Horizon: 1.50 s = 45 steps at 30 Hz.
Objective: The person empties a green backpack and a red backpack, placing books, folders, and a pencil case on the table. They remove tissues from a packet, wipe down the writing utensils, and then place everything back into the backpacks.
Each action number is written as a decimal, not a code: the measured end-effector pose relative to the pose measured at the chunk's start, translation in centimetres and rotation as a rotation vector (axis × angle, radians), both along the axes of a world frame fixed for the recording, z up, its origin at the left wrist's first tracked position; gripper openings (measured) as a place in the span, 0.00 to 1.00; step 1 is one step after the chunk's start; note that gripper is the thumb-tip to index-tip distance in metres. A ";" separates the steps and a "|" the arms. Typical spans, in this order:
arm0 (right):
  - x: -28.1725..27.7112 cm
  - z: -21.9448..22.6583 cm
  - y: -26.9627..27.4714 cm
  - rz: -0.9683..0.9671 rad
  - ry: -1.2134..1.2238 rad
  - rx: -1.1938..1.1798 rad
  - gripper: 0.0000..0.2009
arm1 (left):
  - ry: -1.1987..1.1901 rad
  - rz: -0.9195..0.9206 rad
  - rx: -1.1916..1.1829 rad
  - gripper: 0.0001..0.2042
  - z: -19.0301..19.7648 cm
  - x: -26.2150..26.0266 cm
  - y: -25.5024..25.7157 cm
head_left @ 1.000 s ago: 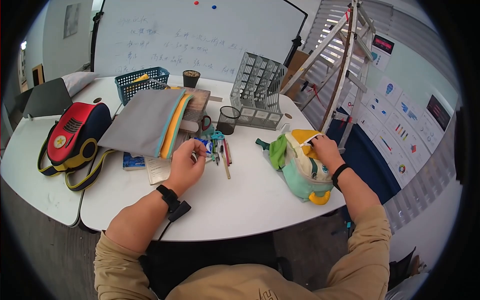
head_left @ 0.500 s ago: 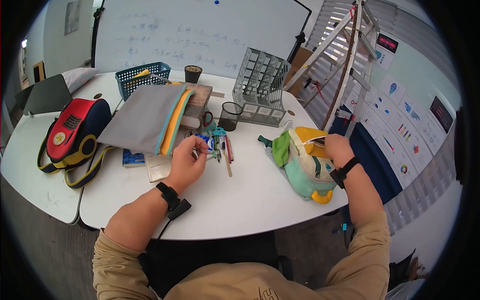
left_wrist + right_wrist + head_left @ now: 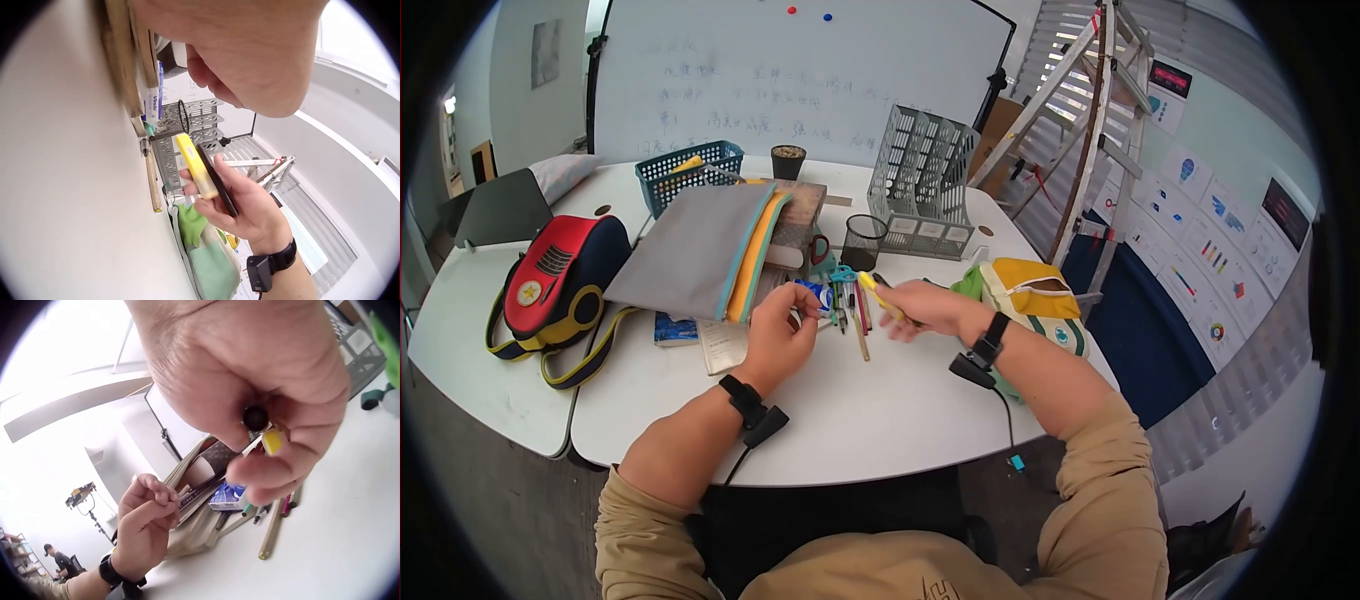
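Observation:
My right hand (image 3: 930, 308) grips a yellow highlighter (image 3: 195, 165) and a black pen (image 3: 217, 181) side by side, held over the table just right of several loose pens (image 3: 863, 325). Behind that wrist lies a green and cream backpack (image 3: 1072, 334), its yellow pocket (image 3: 1040, 298) unzipped. My left hand (image 3: 783, 335) hovers with loosely curled fingers and nothing visible in them. It is close to a blue Vinda tissue pack (image 3: 228, 497). Teal-handled scissors (image 3: 843, 273) lie by the pens, in front of a black mesh pen cup (image 3: 865, 240).
A grey zip folder (image 3: 690, 250) rests on books (image 3: 722, 348) at left. Beyond it are a red backpack (image 3: 550, 275) and a blue basket (image 3: 700, 165). A grey file rack (image 3: 920, 180) and a potted plant (image 3: 788, 162) stand at the back. A ladder (image 3: 1090, 130) is behind the table.
My right hand has come out of the backpack's yellow pocket and moved left to the pens, now with the highlighter and black pen in it. The left hand has barely moved.

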State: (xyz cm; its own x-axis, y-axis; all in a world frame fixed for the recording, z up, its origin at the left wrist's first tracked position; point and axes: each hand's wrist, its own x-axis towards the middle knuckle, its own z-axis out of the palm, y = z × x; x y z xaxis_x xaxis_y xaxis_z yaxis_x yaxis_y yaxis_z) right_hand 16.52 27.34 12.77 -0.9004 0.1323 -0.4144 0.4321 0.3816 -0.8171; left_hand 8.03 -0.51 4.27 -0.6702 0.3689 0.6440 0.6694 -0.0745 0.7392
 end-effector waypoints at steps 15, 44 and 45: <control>9.8 7.6 8.7 -0.186 0.469 0.612 0.15 | 0.013 -0.008 0.019 0.10 -0.8 -0.5 0.4; 23.8 -6.2 -2.0 0.145 0.706 0.806 0.17 | 0.241 -0.149 -0.038 0.10 0.8 3.4 1.2; 23.5 -6.5 -1.6 0.153 0.691 0.801 0.17 | 0.223 -0.141 -0.036 0.10 0.6 3.1 1.1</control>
State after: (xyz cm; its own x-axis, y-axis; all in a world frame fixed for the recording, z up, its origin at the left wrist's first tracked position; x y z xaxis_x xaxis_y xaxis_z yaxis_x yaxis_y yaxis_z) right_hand 40.00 25.75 6.29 -0.9368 0.0056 0.3497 -0.1264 0.9269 -0.3533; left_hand 11.17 0.54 4.86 -0.4532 0.4737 0.7551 0.8011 -0.1552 0.5781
